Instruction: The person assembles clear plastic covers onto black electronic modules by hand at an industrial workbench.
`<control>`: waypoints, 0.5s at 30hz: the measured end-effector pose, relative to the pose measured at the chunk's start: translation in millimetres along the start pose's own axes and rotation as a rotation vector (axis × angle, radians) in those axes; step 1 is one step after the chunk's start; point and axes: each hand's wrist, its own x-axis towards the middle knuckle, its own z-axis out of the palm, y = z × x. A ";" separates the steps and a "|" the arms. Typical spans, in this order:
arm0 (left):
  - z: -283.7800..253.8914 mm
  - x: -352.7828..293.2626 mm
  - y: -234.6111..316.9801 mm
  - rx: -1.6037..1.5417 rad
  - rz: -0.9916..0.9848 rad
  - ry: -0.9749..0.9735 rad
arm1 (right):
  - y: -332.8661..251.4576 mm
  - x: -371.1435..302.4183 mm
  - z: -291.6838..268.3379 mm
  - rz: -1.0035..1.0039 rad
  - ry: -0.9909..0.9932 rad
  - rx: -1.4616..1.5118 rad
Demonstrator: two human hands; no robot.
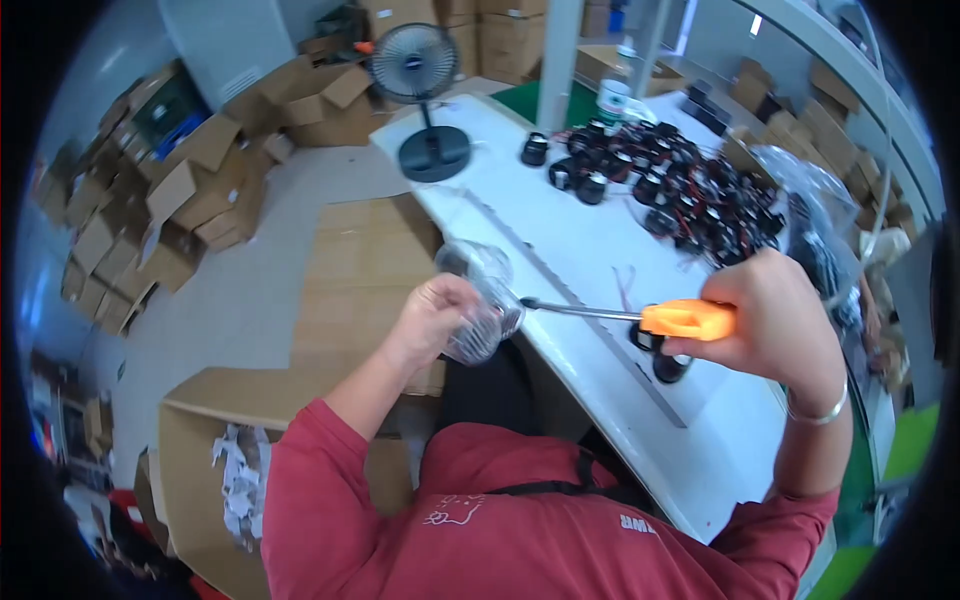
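Left fingers (455,290) closed round a clear plastic shell (478,338), right fingers (728,287) wrapping an orange-handled screwdriver (688,320), tip beside it: apparently mid-job, black wired cylinders (690,195) heaped untouched on the white surface (722,440)!

Cool, bright light | glints — clear plastic bag (808,182) | far background soft — fisheye bend, blackened corners

Just beside the white table (560,222), a red shirt (540,560) bears white capitals (636,523); near the table's far end, a bottle (618,72) has an unreadable label (612,100)
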 end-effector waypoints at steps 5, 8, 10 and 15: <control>51.1 34.6 -33.7 -0.574 0.019 -0.008 | 23.1 -23.1 0.4 0.153 0.073 0.064; 75.2 41.2 -43.9 -0.522 0.030 -0.131 | 40.0 -57.4 -9.7 0.169 0.006 0.003; 92.5 38.2 -55.1 0.011 0.098 -0.127 | 50.5 -89.5 -27.6 0.150 0.043 -0.019; 254.9 46.1 -71.9 0.830 0.466 -0.922 | 74.7 -184.9 -88.2 0.451 0.273 -0.455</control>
